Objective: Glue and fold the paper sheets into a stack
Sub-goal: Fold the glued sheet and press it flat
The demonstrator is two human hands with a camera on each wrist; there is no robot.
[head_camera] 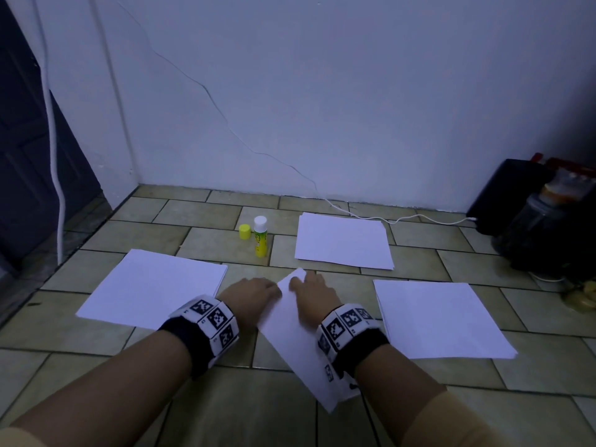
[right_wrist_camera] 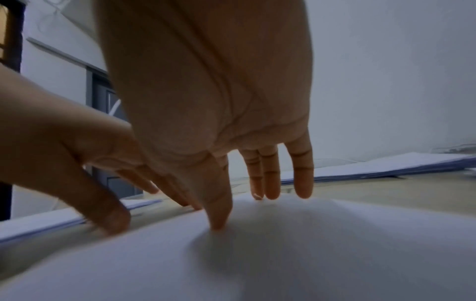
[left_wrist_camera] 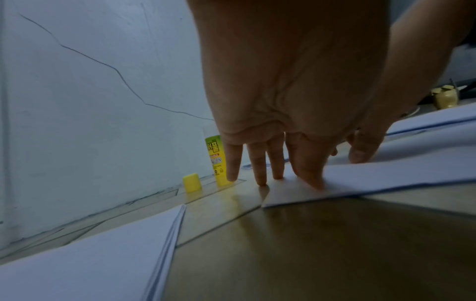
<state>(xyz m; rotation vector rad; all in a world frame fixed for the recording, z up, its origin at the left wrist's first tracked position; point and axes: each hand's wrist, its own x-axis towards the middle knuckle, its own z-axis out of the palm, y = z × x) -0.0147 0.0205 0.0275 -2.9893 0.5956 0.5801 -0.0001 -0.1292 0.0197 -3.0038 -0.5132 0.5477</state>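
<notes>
A folded white sheet lies slanted on the tiled floor between my wrists. My left hand presses its left edge with straight fingers; the thumb lies on the paper. My right hand rests flat on top of the sheet, thumb and fingers straight and pressing down. An open glue stick stands upright behind the hands, its yellow cap beside it on the left. In the left wrist view the glue stick and cap stand past my fingertips.
Three paper stacks lie around: one at the left, one at the back, one at the right. A white cable runs along the wall to dark containers at the right. A door stands at the left.
</notes>
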